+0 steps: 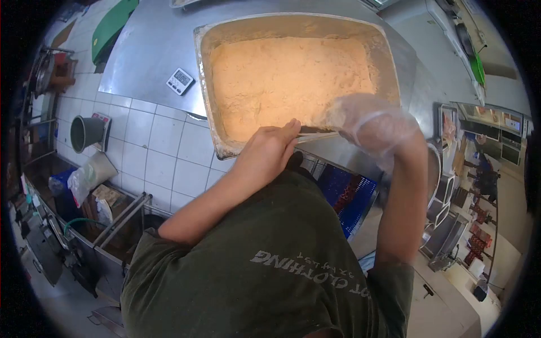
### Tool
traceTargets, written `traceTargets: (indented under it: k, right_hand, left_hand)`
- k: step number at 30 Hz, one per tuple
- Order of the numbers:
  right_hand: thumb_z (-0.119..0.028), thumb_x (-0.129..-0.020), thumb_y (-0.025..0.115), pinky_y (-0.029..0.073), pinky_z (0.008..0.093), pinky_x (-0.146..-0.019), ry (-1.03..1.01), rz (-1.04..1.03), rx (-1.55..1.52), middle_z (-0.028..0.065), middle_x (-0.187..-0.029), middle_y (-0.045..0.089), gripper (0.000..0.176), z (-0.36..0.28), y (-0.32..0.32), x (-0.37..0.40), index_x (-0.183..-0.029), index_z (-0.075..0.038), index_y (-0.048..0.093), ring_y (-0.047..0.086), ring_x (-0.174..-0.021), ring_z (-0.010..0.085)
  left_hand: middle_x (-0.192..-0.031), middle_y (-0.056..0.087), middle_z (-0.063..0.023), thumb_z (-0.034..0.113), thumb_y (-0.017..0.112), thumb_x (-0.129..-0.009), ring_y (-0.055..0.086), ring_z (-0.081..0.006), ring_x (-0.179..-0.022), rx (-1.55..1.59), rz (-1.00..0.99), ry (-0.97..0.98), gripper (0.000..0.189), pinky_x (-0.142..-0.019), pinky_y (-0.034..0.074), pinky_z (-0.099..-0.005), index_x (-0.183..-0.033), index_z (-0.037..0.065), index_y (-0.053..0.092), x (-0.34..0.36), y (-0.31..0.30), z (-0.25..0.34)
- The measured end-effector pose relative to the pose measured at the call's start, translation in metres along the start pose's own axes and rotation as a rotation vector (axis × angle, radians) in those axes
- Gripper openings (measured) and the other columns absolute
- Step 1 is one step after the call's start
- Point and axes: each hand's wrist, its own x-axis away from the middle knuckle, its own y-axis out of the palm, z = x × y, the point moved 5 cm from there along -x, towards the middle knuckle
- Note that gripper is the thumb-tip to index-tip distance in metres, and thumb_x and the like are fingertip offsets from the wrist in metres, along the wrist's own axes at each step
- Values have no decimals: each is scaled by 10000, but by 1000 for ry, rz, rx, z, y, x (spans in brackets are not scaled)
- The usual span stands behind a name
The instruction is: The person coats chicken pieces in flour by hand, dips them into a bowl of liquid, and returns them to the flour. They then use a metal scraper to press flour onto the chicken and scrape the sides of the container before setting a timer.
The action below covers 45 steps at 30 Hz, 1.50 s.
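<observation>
A large rectangular metal pan (204, 84) holds a wide layer of pale orange, crumbly, flour-like mixture (287, 79). My left hand (271, 143) is bare and closed on the pan's near rim, thumb on top, the other fingers partly hidden. Over the pan's near right corner is my right hand (378, 125), in a clear plastic glove. Motion smears its fingers, so whether they hold any mixture cannot be made out. Some pale mixture seems to cling around the glove's fingertips.
The pan rests on a steel table (152, 45), with a white digital timer (180, 81) left of it. A blue perforated crate (346, 197) sits below the near edge. On the tiled floor at left, a grey bucket (84, 134) lies tipped by a scale (102, 121).
</observation>
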Motion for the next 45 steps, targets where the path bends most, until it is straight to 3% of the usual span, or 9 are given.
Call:
traceTargets:
  k: [9,11,17,23,26,29,37,44,45]
  right_hand:
    - [-240,-761,548,452,390,-610,-48,-75,69,193,-755,604,226,-17,-43,2,-802,-29,614,566,-665,301]
    - [-182,-735,519,448,379,-581,-214,64,8,198,-715,600,213,-12,-40,2,-755,-6,638,549,-610,300]
    - [-173,-768,504,451,379,-581,-207,-91,104,197,-715,599,208,-8,-21,-3,-784,-21,645,549,-605,306]
    - [-188,-767,495,450,393,-588,-167,47,-31,198,-714,599,205,-6,-34,-4,-760,-47,643,565,-616,272]
    - [-207,-774,506,451,390,-588,-112,-141,55,191,-722,603,202,-11,-19,-19,-756,-64,647,564,-616,279]
    - [-270,-805,503,456,384,-614,-104,-80,52,172,-764,617,248,49,29,-32,-780,-70,648,568,-652,295]
    - [-256,-763,552,448,388,-615,113,14,-61,192,-758,589,258,-18,-38,20,-864,-19,572,544,-658,331]
    - [-272,-812,529,455,351,-669,360,-116,-128,170,-797,616,282,16,-27,27,-863,-1,593,573,-714,269]
    - [-249,-803,544,458,342,-658,211,-125,-201,155,-831,616,261,-2,-34,30,-889,-6,589,570,-732,260]
  left_hand:
    - [-727,576,-253,51,525,-820,581,-405,-705,-3,-44,28,248,-638,457,-442,-1054,-32,532,-31,21,9]
    - [-732,577,-255,69,517,-830,582,-406,-716,-8,-49,-16,234,-644,458,-442,-1041,-30,537,-28,5,12]
    - [-881,613,-242,130,528,-862,622,-356,-796,-59,-163,-4,278,-699,479,-394,-1099,-3,586,-35,27,15]
    - [-814,604,-258,151,518,-868,605,-386,-757,13,-274,-70,281,-695,473,-418,-1088,-13,581,-36,7,15]
    - [-787,595,-258,158,514,-871,594,-399,-762,31,-230,11,286,-695,469,-428,-1091,-19,561,-25,4,13]
    - [-815,594,-258,153,514,-871,589,-406,-784,54,-318,21,307,-709,464,-436,-1126,-16,524,-36,31,4]
    - [-911,588,-266,133,490,-880,583,-401,-835,163,-396,32,310,-728,461,-437,-1152,-15,504,-25,1,-2]
    - [-963,581,-266,97,476,-878,564,-408,-891,242,-445,123,358,-794,447,-431,-1211,-31,441,-46,39,-7]
    - [-984,579,-263,97,476,-877,559,-406,-912,235,-499,120,370,-808,443,-429,-1224,-24,431,-43,21,-4]
